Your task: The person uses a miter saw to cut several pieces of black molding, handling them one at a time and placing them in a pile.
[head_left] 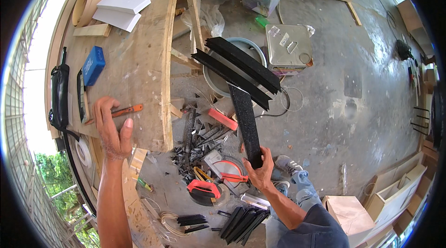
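Observation:
My left hand point(111, 129) is over the wooden workbench point(144, 69), its thumb apart from the bent fingers. Under those fingers lies a slim orange-handled tool point(134, 109), partly hidden; its exact kind is unclear. My right hand point(261, 169) grips the near end of a flat black speckled strip point(246, 125), which slants up and away. Beyond its far end, two black channel-shaped strips point(246, 66) lie side by side above a round grey tub point(241, 43). Whether the held strip touches them, I cannot tell.
A red-handled miter saw point(204, 190) stands on the floor by black offcuts point(186, 148). Bundled black strips point(244, 224) lie nearest me. A square tin point(288, 43) sits past the tub. On the bench are a blue box point(93, 66) and white boards point(121, 11).

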A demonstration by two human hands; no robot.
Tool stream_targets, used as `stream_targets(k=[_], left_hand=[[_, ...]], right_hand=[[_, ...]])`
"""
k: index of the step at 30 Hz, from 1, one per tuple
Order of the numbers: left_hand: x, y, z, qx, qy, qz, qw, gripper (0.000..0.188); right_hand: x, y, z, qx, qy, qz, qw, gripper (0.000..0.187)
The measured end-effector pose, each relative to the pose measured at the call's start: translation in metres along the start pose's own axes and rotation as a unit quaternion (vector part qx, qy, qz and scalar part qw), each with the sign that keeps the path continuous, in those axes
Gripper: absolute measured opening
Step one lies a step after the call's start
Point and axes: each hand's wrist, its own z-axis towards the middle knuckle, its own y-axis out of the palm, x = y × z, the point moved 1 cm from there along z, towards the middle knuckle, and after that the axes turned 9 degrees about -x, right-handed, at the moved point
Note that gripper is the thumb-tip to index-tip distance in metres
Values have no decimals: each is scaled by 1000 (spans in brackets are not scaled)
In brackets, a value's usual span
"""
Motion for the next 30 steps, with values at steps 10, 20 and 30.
stream_targets(k=[10, 20, 30], left_hand=[[-1, 4, 2, 5, 1, -8, 1000, 53], [-2, 1, 0, -13, -7, 13, 1000, 57], [-3, 0, 0, -12, -8, 12, 1000, 58]], right_hand=[[9, -3, 3, 11, 12, -20, 1000, 54], [11, -1, 4, 31, 7, -3, 999, 49], [9, -3, 10, 28, 23, -11, 999, 49]])
